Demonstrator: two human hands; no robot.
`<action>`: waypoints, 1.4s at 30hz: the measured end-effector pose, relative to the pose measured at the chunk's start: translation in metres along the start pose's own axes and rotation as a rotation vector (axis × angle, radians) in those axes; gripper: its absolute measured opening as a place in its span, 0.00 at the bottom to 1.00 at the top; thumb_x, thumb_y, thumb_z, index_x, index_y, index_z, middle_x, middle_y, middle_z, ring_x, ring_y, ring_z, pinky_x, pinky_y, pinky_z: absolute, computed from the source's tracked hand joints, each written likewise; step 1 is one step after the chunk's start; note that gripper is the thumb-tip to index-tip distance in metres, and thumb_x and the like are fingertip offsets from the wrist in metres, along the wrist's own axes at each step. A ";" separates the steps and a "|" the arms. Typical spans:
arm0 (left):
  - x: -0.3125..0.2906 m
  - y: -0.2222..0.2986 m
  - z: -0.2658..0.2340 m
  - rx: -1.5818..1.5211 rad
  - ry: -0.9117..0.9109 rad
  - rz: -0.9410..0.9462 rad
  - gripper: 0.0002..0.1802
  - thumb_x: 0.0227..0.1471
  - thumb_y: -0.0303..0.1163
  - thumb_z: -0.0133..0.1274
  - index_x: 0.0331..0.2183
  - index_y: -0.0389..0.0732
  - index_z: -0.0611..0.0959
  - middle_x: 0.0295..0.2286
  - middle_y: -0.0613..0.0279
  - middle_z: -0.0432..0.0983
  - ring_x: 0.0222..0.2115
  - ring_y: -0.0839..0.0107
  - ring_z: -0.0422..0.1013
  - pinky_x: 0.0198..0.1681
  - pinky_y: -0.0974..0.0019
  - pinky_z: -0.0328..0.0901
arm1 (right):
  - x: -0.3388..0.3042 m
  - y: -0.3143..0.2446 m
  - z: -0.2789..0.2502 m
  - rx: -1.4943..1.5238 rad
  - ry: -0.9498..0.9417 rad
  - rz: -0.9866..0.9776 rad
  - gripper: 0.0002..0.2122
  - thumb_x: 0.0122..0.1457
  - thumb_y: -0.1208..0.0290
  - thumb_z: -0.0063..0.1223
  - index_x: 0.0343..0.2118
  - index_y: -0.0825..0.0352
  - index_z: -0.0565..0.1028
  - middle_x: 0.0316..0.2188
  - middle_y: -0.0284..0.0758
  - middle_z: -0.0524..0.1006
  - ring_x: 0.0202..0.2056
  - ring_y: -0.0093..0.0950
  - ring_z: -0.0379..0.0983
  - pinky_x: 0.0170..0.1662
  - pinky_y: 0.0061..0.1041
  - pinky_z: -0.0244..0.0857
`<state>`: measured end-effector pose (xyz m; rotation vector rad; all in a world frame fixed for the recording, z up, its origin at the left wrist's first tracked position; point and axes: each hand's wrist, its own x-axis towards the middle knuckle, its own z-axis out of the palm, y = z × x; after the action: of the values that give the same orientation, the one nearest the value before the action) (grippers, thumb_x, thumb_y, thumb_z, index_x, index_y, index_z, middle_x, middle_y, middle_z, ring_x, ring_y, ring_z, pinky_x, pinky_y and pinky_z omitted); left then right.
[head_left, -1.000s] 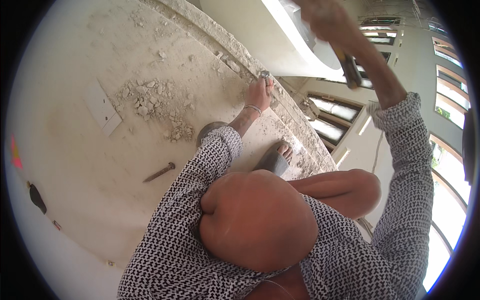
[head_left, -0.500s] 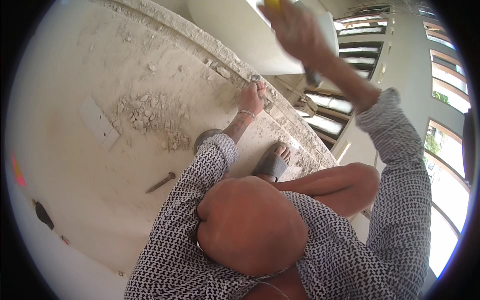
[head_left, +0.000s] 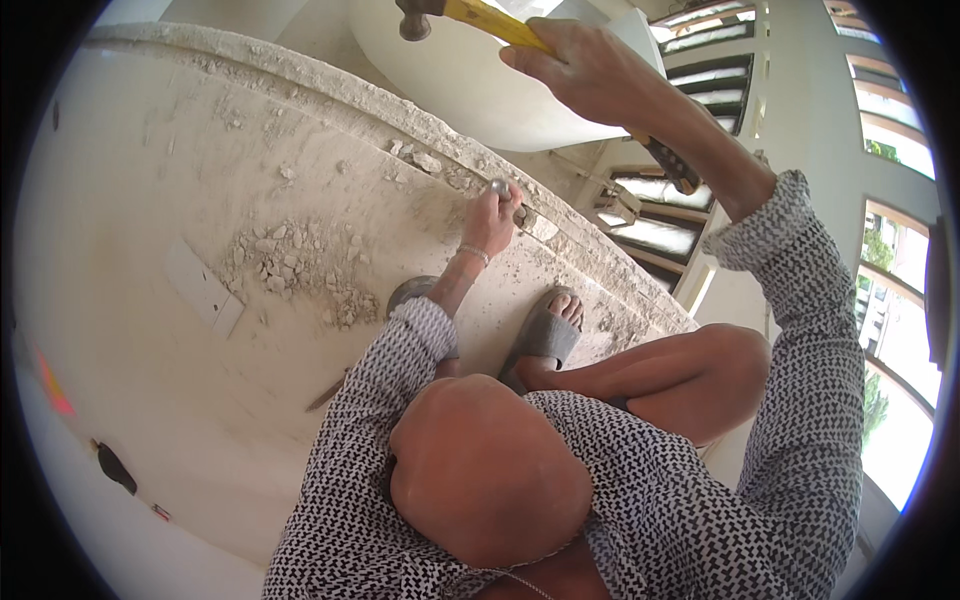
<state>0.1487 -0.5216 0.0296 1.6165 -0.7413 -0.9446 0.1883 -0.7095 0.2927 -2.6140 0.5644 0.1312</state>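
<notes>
Head view: the right hand [head_left: 592, 72] is raised at the top of the view, its fingers closed around the yellow handle of a hammer [head_left: 488, 18]. The hammer head is at the upper left of this hand, well apart from the left hand; the dark butt of the handle projects beyond the wrist on the opposite side. The left hand [head_left: 487, 222] is positioned lower, at the broken ledge [head_left: 445, 140], with its fingers pressed together in a fist around a metal tool [head_left: 500, 187]. The rounded, shiny end of the metal tool protrudes above the fist; its lower end cannot be made out. The ledge runs diagonally across the view and carries a rough groove with loose fragments. A rubble heap [head_left: 285, 262] lies on the dusty floor [head_left: 190, 400] to the left of the left hand, with a white flat piece [head_left: 205, 290] just beside it. A pointed bar [head_left: 326, 393] lies on the floor nearer the body, partly covered by the left sleeve [head_left: 375, 370]. A grey sandal [head_left: 545, 335] is worn on the right foot, near the ledge. A black object [head_left: 116, 468] rests at the far left.
</notes>
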 end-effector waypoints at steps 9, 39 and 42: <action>-0.063 0.010 -0.017 -0.625 -0.304 -0.050 0.05 0.63 0.27 0.54 0.39 0.36 0.77 0.37 0.58 0.81 0.45 0.67 0.78 0.49 0.65 0.74 | -0.158 0.084 0.025 0.134 -0.177 0.343 0.17 0.66 0.57 0.54 0.40 0.70 0.74 0.19 0.38 0.74 0.18 0.28 0.69 0.24 0.34 0.63; -0.265 0.182 -0.154 -0.383 0.584 -0.133 0.10 0.68 0.29 0.46 0.49 0.39 0.72 0.43 0.58 0.74 0.49 0.59 0.75 0.55 0.56 0.74 | -0.179 0.204 0.236 0.547 -0.220 0.023 0.27 0.39 0.55 0.73 0.36 0.69 0.74 0.29 0.46 0.79 0.34 0.46 0.78 0.38 0.42 0.69; -0.267 0.197 -0.160 -0.333 0.554 -0.106 0.11 0.67 0.30 0.49 0.49 0.39 0.73 0.41 0.60 0.73 0.49 0.59 0.74 0.59 0.52 0.69 | -0.186 0.190 0.237 0.630 -0.223 0.146 0.24 0.39 0.55 0.71 0.33 0.68 0.75 0.29 0.45 0.80 0.34 0.45 0.78 0.38 0.42 0.69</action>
<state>0.1566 -0.2656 0.2940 1.5239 -0.1102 -0.6048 -0.0581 -0.6866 0.0370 -1.9199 0.5992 0.2434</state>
